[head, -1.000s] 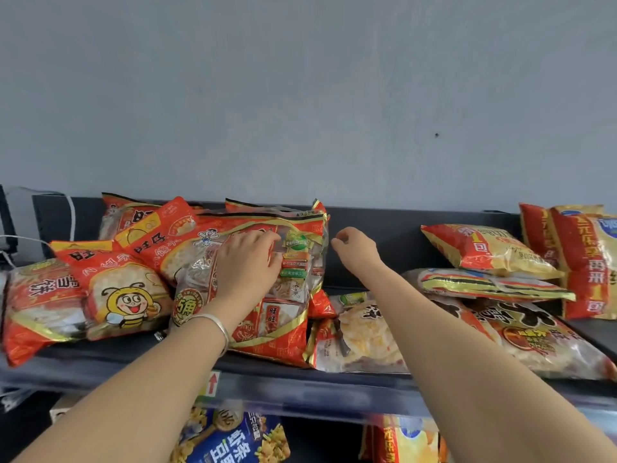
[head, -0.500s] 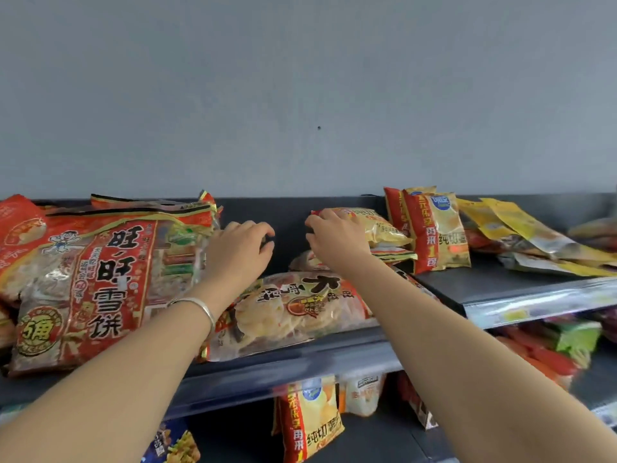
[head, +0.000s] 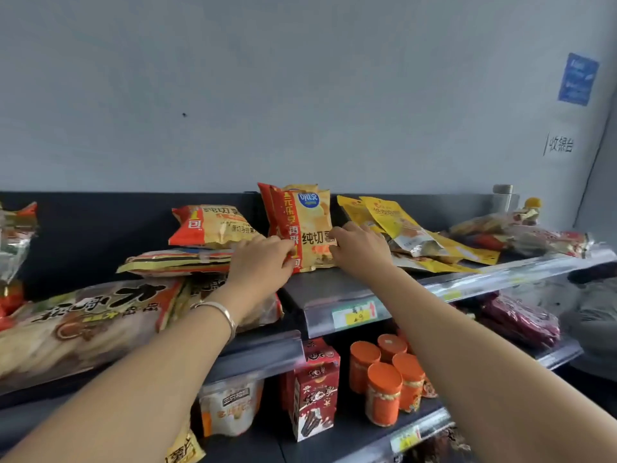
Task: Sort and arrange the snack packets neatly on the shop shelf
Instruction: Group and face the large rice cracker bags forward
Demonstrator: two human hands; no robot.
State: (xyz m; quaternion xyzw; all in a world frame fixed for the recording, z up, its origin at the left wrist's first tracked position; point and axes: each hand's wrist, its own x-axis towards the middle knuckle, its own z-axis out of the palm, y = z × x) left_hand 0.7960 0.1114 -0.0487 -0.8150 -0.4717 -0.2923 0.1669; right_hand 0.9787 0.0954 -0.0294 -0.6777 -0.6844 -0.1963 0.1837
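While left hand (head: 263, 260) and right hand (head: 359, 248) pinch upright chip packet (head: 309, 222), flat packet (head: 210, 225) left, yellow pouches (head: 397, 222) right.

Both bare forearms stretch from the near corners toward the far middle, drawing together as they go. The left hand (head: 263, 262), with a silver bangle (head: 218, 310) on its wrist, shows its back and curls its fingers onto the lower left edge of an upright packet (head: 310, 222). The right hand (head: 359, 250), just beside it and also back up, pinches the packet's right edge with bent fingers.
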